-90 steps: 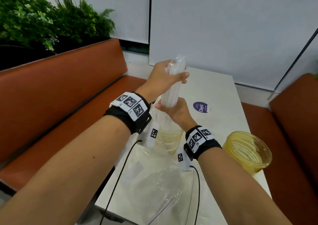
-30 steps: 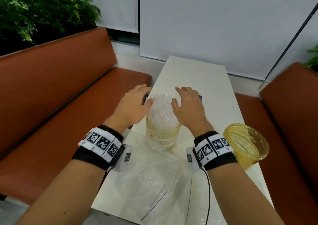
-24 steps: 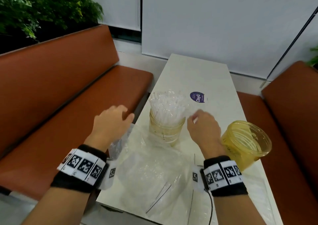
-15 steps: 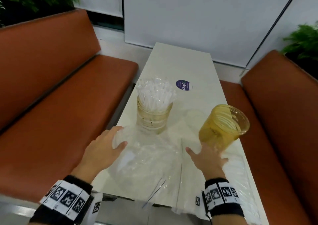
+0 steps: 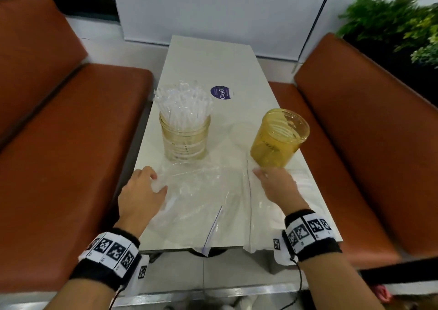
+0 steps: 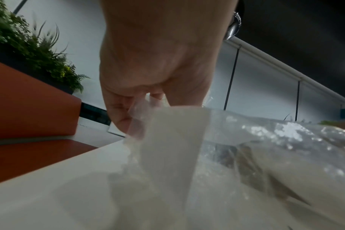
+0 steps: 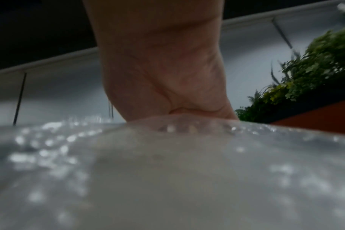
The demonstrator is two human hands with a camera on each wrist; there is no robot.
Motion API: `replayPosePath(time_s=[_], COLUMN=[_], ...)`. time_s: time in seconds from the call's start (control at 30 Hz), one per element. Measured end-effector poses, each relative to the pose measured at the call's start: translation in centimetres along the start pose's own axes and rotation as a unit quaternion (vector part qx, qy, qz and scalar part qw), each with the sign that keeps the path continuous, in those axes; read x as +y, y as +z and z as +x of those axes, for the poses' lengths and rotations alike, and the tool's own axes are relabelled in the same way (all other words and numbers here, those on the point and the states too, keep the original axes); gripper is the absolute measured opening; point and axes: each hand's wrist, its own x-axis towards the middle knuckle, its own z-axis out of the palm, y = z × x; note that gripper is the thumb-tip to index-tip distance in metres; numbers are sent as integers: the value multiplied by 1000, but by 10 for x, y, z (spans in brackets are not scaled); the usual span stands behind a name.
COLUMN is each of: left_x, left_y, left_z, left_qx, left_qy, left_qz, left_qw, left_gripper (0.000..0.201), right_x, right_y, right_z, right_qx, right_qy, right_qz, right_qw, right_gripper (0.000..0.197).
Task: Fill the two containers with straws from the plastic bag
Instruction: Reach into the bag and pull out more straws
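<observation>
A clear container [image 5: 185,141] packed with wrapped white straws [image 5: 182,103] stands at the table's left-middle. An empty amber container [image 5: 277,139] stands to its right. A crumpled clear plastic bag [image 5: 201,196] lies in front of them, and my left hand [image 5: 154,179] pinches its left edge; the left wrist view shows my left hand [image 6: 136,118] with fingers curled round the bag's film [image 6: 173,140]. My right hand [image 5: 263,172] lies just before the amber container with fingers bent down onto a second, whitish bag [image 5: 301,191]. In the right wrist view that bag [image 7: 167,155] bulges up and hides the fingers.
The narrow white table [image 5: 208,56] carries a round purple sticker [image 5: 220,92] behind the containers. Orange benches flank it on the left [image 5: 71,144] and right [image 5: 355,120]. Plants [image 5: 391,20] stand behind the right bench. Both bags overhang the near table edge.
Both hands let go of the straws in the left container and dropped back to the bags. The left hand closed on the crumpled bag; the right hand's spread fingers curled onto the right bag.
</observation>
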Motion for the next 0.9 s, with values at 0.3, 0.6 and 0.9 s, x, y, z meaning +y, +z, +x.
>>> replayPosePath(time_s=[0.3,0.6,0.9], left_x=[28,52,77], left_y=[17,40,-37], left_z=[4,-5,-4], left_qx=[19,-12,19], left_qy=[-11,13,98], left_qz=[-45,-138,-75], left_qw=[999,990,992], left_gripper=[37,43,21], right_x=[-18,-82,-64], right_y=[-132,-109,-25], right_z=[-25,-6,27], right_qx=[171,114,27], right_qy=[-148,-194,-159], right_qz=[246,325,280], right_qw=[943,918,946], right_gripper=[65,50,44])
